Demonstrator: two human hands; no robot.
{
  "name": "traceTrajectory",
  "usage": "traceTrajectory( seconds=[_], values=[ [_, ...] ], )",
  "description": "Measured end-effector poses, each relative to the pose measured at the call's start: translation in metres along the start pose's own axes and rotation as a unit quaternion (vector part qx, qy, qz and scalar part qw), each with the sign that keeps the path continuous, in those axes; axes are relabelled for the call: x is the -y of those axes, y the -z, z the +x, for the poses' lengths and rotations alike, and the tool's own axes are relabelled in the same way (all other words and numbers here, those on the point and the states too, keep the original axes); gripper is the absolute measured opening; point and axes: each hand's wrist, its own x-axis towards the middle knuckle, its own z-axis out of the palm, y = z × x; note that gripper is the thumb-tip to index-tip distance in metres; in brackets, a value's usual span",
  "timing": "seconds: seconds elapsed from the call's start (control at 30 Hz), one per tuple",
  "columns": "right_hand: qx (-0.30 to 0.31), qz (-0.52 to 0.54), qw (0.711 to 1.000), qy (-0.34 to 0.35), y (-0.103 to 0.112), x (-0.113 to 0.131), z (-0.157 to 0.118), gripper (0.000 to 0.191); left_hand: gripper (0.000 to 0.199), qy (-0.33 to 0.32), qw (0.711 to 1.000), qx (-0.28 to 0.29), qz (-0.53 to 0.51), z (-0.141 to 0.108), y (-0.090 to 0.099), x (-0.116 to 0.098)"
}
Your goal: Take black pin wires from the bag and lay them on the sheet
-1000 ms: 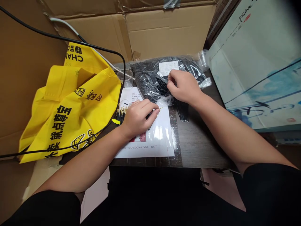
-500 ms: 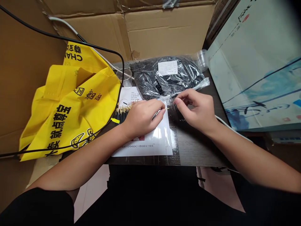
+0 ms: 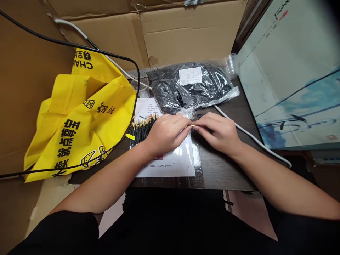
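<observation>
My left hand (image 3: 166, 134) and my right hand (image 3: 216, 132) meet at the middle of the table, fingertips almost touching. Both pinch a thin black wire with a gold tip (image 3: 192, 125), most of which my left fingers hide. Just left of my left hand lies a bundle of black wires with gold terminals (image 3: 142, 129), marked by a small yellow tag (image 3: 130, 136). It rests on a printed white sheet in a plastic sleeve (image 3: 170, 163). Above my hands sits a clear plastic bag of black wires (image 3: 191, 88) with a white label. A few loose black wires (image 3: 201, 115) lie just above my right hand.
A crumpled yellow printed cloth bag (image 3: 92, 117) lies left, crossed by a black cable (image 3: 117, 53). A white cable (image 3: 247, 132) runs along the dark table (image 3: 223, 166). Clear plastic cups (image 3: 142, 88) stand behind. Cardboard walls (image 3: 191, 35) and a printed panel (image 3: 289, 88) surround the table.
My right hand has left the plastic bag and moved down and left to the gold tip. My left hand has shifted slightly right. A white cable now lies across the table's right side.
</observation>
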Motion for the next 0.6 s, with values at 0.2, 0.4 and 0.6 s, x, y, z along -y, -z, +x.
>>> traceTrajectory(
  seconds=[0.2, 0.4, 0.6],
  values=[
    [0.012, -0.009, 1.000, 0.007, -0.0004, -0.0012, -0.0027, 0.014, 0.020, -0.018, 0.999, -0.019, 0.024, -0.0073, -0.0023, 0.0019],
    [0.007, -0.018, 1.000, 0.011, 0.0005, -0.0004, -0.0020, 0.014, 0.019, -0.024, 0.999, -0.031, 0.035, -0.0070, -0.0033, 0.0015],
    [0.006, -0.023, 1.000, 0.017, 0.0003, -0.0020, -0.0025, 0.015, 0.020, -0.035, 0.998, -0.028, 0.038, -0.0079, -0.0030, 0.0029]
  ],
)
